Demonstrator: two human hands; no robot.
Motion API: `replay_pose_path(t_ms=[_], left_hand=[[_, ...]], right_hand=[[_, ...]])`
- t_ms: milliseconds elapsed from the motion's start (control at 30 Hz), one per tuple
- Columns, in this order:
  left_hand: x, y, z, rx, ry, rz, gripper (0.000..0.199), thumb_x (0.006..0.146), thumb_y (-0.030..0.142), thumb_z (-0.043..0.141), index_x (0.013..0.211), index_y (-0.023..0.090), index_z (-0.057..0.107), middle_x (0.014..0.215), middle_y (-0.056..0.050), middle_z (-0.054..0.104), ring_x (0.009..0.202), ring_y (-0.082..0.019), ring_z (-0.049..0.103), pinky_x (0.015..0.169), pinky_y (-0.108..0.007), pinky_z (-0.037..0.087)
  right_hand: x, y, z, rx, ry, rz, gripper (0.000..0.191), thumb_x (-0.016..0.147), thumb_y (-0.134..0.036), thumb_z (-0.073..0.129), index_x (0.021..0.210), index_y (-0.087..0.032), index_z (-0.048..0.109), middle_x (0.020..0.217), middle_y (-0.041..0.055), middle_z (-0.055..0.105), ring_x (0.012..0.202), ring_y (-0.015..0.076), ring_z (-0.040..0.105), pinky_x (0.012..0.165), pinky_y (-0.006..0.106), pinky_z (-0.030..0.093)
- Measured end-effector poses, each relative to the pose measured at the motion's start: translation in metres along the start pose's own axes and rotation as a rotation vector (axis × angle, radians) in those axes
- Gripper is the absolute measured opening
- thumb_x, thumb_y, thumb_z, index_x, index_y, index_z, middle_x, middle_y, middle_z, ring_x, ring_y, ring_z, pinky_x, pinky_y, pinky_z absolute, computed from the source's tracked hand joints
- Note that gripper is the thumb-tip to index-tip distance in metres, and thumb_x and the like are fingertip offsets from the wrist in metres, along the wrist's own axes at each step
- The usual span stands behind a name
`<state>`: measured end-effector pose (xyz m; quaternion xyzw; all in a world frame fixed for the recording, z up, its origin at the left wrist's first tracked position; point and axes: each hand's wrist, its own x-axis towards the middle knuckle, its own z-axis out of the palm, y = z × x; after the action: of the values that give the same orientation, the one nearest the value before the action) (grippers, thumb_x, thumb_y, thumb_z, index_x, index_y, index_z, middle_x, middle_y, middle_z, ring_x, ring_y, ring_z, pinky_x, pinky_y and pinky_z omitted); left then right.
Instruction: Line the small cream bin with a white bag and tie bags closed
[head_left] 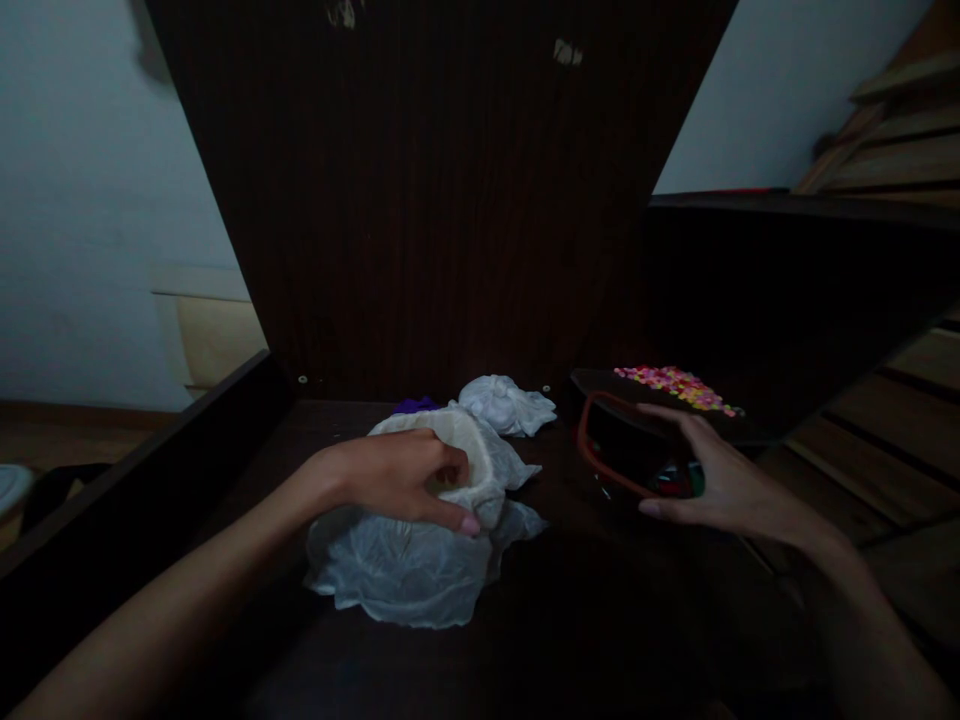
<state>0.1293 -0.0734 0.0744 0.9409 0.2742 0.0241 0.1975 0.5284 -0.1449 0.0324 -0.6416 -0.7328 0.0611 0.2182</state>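
Observation:
My left hand (409, 475) is at a thin white plastic bag (405, 575) whose round mouth faces up. Its fingers curl down inside the mouth while the thumb lies on the near side, so the hand is closed on the bag's edge. What the bag holds is mostly hidden, though something pale shows inside. My right hand (720, 480) grips a dark, rounded container with a reddish-brown rim (589, 440). That container is tilted with its opening towards me; fingers lie along the far side and the thumb along the near rim. Its inside is too dark to make out.
Behind the open bag sits a knotted white bag (504, 405), with a bit of purple cloth (416, 405) to its left. Small pink and yellow pieces (679, 388) lie at the right. A dark wooden panel (450, 200) rises at the back, and a low side board (142, 470) runs along the left.

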Motion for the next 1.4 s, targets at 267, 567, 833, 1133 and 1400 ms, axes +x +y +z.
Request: replay_pose_path(t_ms=[267, 567, 833, 1133, 1400], left_hand=[[-0.046, -0.028, -0.016, -0.08, 0.508, -0.169, 0.034, 0.1, 0.042, 0.043, 0.101, 0.019, 0.068, 0.095, -0.003, 0.074, 0.086, -0.02, 0.068, 0.077, -0.029, 0.052], [-0.065, -0.052, 0.016, -0.282, 0.674, -0.218, 0.039, 0.099, 0.045, 0.051, 0.13, 0.021, 0.059, 0.13, -0.007, 0.068, 0.118, -0.027, 0.065, 0.103, -0.04, 0.051], [-0.061, -0.059, 0.034, -0.328, 0.649, -0.136, 0.038, 0.098, 0.044, 0.055, 0.128, 0.022, 0.06, 0.138, -0.009, 0.063, 0.126, -0.028, 0.06, 0.111, -0.043, 0.046], [-0.059, -0.06, 0.048, -0.249, 0.652, -0.151, 0.043, 0.096, 0.048, 0.057, 0.129, 0.021, 0.057, 0.151, -0.013, 0.052, 0.136, -0.032, 0.052, 0.116, -0.054, 0.04], [-0.061, -0.056, 0.049, -0.219, 0.599, -0.179, 0.069, 0.081, 0.058, 0.072, 0.136, 0.022, 0.049, 0.154, -0.016, 0.047, 0.138, -0.037, 0.05, 0.116, -0.058, 0.04]], right_hand=[[0.058, -0.128, 0.02, 0.169, -0.186, -0.473, 0.113, 0.057, -0.054, 0.09, 0.152, -0.025, 0.036, 0.15, 0.0129, 0.044, 0.139, 0.0383, 0.043, 0.117, 0.053, 0.037], [0.109, -0.166, 0.067, 0.185, -0.337, -0.669, 0.116, 0.056, -0.065, 0.088, 0.152, -0.022, 0.04, 0.148, 0.0156, 0.046, 0.136, 0.0363, 0.045, 0.116, 0.054, 0.035], [0.11, -0.17, 0.078, 0.198, -0.374, -0.691, 0.122, 0.056, -0.063, 0.088, 0.157, -0.023, 0.034, 0.153, 0.0152, 0.044, 0.139, 0.0353, 0.043, 0.117, 0.053, 0.034], [0.106, -0.147, 0.079, 0.313, -0.417, -0.542, 0.127, 0.06, -0.066, 0.087, 0.162, -0.025, 0.024, 0.165, 0.0154, 0.029, 0.151, 0.0371, 0.031, 0.122, 0.057, 0.026], [0.102, -0.132, 0.084, 0.383, -0.4, -0.483, 0.123, 0.059, -0.065, 0.088, 0.159, -0.024, 0.03, 0.163, 0.0153, 0.035, 0.149, 0.0374, 0.035, 0.123, 0.057, 0.026]])
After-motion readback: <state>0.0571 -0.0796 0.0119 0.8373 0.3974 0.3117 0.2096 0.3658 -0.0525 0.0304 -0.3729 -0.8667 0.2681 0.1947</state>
